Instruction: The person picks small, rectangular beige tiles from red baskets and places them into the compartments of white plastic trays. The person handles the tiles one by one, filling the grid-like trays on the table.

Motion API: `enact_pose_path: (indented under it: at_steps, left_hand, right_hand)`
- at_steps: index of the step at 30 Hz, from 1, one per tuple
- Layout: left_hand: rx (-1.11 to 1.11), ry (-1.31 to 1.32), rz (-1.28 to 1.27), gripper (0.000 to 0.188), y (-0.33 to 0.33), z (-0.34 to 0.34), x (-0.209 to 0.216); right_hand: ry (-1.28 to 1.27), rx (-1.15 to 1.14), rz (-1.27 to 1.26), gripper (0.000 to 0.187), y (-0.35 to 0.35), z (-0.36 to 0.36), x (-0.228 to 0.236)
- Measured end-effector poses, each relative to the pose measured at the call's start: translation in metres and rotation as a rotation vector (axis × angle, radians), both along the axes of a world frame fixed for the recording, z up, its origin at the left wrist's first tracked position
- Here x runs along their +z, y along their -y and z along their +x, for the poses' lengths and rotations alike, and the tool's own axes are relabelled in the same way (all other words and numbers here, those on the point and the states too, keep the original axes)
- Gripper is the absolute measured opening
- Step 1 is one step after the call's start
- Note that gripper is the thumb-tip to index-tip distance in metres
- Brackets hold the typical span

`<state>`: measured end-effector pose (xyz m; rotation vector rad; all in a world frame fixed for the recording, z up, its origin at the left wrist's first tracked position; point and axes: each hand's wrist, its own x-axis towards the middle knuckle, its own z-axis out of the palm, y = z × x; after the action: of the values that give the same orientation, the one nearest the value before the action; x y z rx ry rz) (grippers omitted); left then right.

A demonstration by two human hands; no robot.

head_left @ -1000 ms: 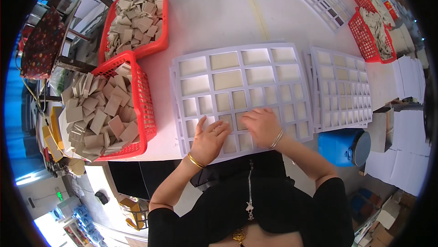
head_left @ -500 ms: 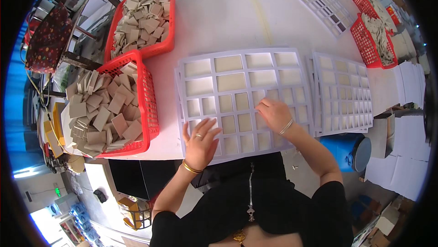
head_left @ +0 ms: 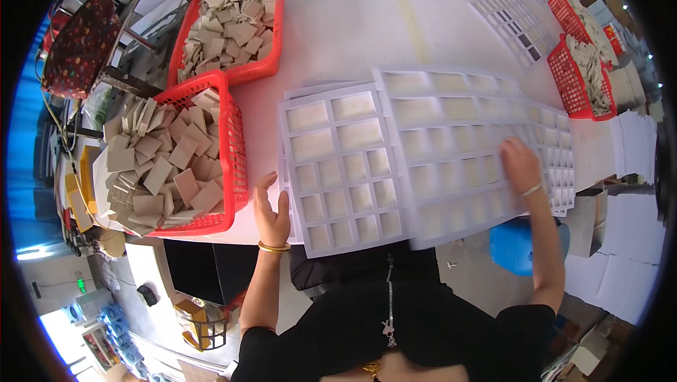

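Observation:
A white compartment tray (head_left: 446,124), blurred by motion, lies slanted across the table. Its right part overlaps another stack of compartment trays (head_left: 562,143). My right hand (head_left: 520,163) has its fingers bent down and closed on the divider bars near this tray's right side. Under its left edge shows a second white tray (head_left: 333,124) with pale compartments, resting on more trays. Beside that stack's left edge is my left hand (head_left: 270,213), open, thumb and fingers apart, holding nothing.
Two red plastic baskets, a nearer one (head_left: 235,143) and a farther one (head_left: 276,50), stand on the left, heaped with beige flat tiles (head_left: 161,172). More red baskets (head_left: 570,84) and patterned trays (head_left: 511,26) are at the far right. A blue drum (head_left: 513,246) stands below the table's right edge.
My right hand has moved right, and the top tray has slid right with it onto the neighbouring stack, baring the tray beneath. My left hand has moved left, off the tray.

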<state>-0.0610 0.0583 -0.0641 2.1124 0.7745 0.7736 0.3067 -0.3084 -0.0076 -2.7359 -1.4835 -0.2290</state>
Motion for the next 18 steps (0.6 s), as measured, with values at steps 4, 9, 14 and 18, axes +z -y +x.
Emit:
enact_pose_path:
  at_steps: [4, 9, 14, 18]
  left_hand:
    - [0.0, 0.005, 0.037, 0.033, 0.0, 0.001, -0.009]
    - [-0.003, 0.013, -0.027, 0.032, 0.003, 0.006, -0.011]
    - [-0.017, 0.019, 0.032, 0.032, 0.005, 0.004, 0.005]
    - [0.018, 0.026, 0.296, 0.023, -0.002, -0.006, 0.037]
  right_hand:
    - [0.102, -0.127, -0.033, 0.011, 0.117, 0.064, 0.006]
    - [-0.029, -0.444, -0.287, 0.027, 0.215, 0.104, -0.017]
    - [0.154, -0.683, -0.279, 0.055, 0.215, 0.116, -0.051]
    - [0.134, -0.547, 0.044, 0.06, 0.186, 0.131, -0.09]
